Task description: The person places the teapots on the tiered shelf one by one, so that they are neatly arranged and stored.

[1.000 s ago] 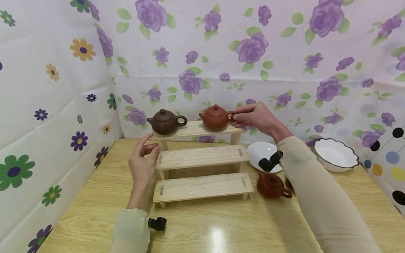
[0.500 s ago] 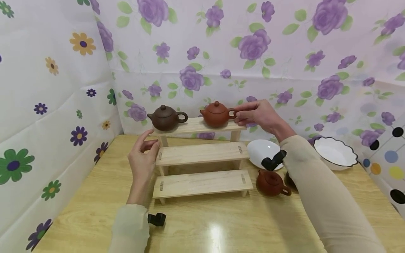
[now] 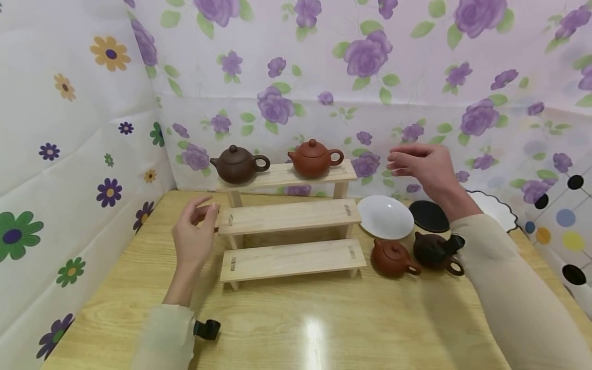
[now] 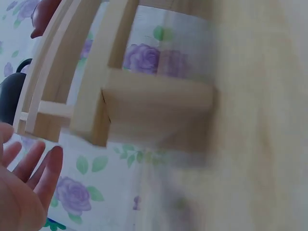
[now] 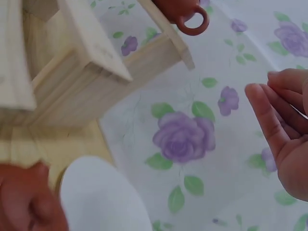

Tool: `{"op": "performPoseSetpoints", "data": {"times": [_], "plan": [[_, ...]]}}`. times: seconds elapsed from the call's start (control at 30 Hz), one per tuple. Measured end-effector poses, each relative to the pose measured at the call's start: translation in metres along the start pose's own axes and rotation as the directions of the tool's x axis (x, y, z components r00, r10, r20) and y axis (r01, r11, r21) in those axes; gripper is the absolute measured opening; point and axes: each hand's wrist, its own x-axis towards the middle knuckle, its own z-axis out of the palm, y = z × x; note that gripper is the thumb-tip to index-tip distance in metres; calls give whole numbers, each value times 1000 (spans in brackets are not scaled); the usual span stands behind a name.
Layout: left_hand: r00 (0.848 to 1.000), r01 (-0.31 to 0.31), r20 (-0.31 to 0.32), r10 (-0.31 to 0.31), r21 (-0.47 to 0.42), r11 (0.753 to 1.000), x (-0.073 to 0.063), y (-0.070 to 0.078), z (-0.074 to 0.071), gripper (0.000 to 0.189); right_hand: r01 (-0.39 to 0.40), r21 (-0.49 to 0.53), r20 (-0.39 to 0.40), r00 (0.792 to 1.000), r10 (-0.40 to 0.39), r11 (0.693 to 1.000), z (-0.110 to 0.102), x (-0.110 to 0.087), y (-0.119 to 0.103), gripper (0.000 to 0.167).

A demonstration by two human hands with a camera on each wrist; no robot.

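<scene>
A three-tier wooden stand (image 3: 289,216) stands on the table. On its top tier sit a dark brown teapot (image 3: 236,165) at the left and a reddish-brown teapot (image 3: 312,159) at the right, both with handles to the right. My right hand (image 3: 427,167) is in the air to the right of the reddish-brown teapot, apart from its handle, with nothing in the fingers. My left hand (image 3: 195,234) is beside the stand's left end, fingers loosely bent and holding nothing; the left wrist view shows its fingers (image 4: 48,175) spread near the stand's end.
Right of the stand, a second reddish-brown teapot (image 3: 392,258) and a second dark teapot (image 3: 430,251) stand on the table. Behind them lie a white plate (image 3: 386,217) and a black round piece (image 3: 429,216). A scalloped white bowl (image 3: 497,208) is partly behind my right forearm.
My right hand has let go of the reddish-brown teapot's handle and moved right. My left hand has drawn a little left from the stand. The view has shifted slightly.
</scene>
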Motion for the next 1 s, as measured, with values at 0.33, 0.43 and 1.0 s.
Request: {"op": "performPoseSetpoints", "data": {"times": [0.33, 0.43, 1.0], "plan": [[957, 146, 262, -124, -65, 987, -27, -14, -17, 35, -21, -92, -54, 998, 16, 996, -24, -54, 20, 29], [949, 101, 304, -85, -39, 994, -29, -16, -17, 38, -23, -134, -30, 999, 19, 991, -28, -75, 27, 28], [943, 33, 332, -39, 24, 999, -30, -19, -17, 53, -27, -26, -27, 999, 26, 999, -45, -149, 81, 27]]}}
